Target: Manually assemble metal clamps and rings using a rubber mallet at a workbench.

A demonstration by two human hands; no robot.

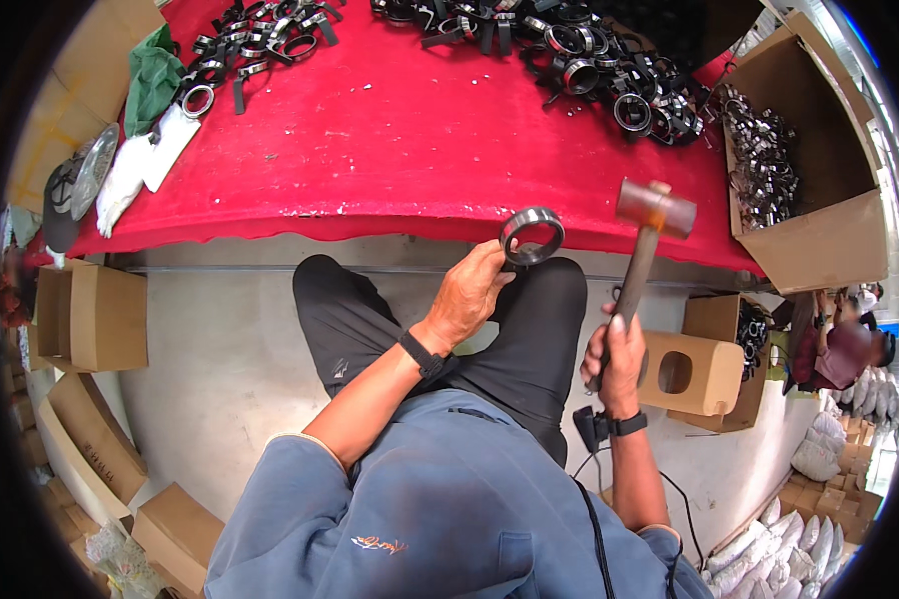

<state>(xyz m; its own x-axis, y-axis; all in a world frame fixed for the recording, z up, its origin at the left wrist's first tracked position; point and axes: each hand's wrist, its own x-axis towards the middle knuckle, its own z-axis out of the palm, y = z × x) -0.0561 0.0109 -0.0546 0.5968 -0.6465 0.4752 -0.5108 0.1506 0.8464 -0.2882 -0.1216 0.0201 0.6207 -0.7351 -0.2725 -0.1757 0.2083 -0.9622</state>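
My left hand (466, 297) is closed on a dark metal ring (508, 239), held up just off the near edge of the red-covered table (410, 150). The ring's open side faces up, and its lower side is hidden by my fingers. To the right, my right hand (619, 357) grips a hammer (637, 270) by the lower end of its handle. The hammer's barrel-shaped head (655, 208), slightly blurred, is raised to the right of the ring and apart from it.
Piles of black-and-silver ring parts (609, 75) lie along the table's far side, with more rings (260, 45) at far left. A cardboard box (814, 240) of small metal pieces stands at right. Cartons (115, 319) sit on the floor; another person (841, 349) is far right.
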